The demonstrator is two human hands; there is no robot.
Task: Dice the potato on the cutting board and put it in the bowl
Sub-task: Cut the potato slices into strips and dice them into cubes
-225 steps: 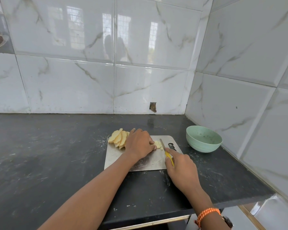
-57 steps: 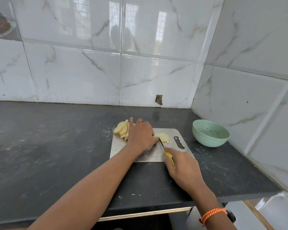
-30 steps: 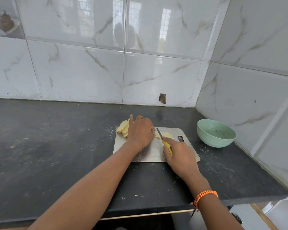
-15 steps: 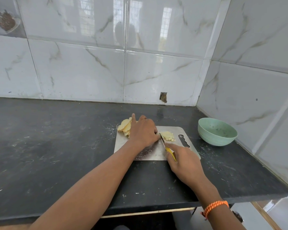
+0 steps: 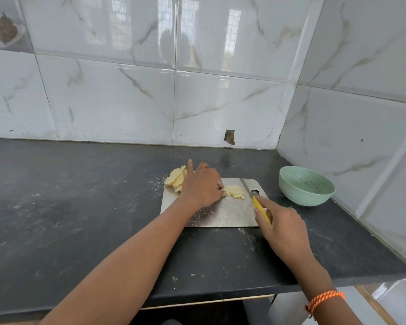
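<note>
- The board [image 5: 223, 213] is shiny metal and lies flat on the dark counter [image 5: 80, 207].
- The left hand [image 5: 203, 186] rests on the far left part of the board, palm down. Its fingers are bent, and the tips press down on potato there.
- One finger of that hand points up and away.
- A stack of slices [image 5: 175, 179] sticks out on the left side of the left hand, at the far left corner of the board. Part of the stack hangs over the edge of the board.
- A small pile of cubes [image 5: 236, 192] lies on the board just to the right of the left hand, touching its fingertips.
- The right hand [image 5: 283, 229] grips the yellow handle of the knife [image 5: 256, 200]. One finger lies straight along the top of the handle.
- The blade points to the far side and sits just right of the cubes. I cannot tell if it touches them.
- The green bowl [image 5: 306, 186] stands on the counter to the right of the board, near the wall [image 5: 349, 137]. It does not touch the board.
- An orange band [image 5: 325, 300] is on the right wrist.
</note>
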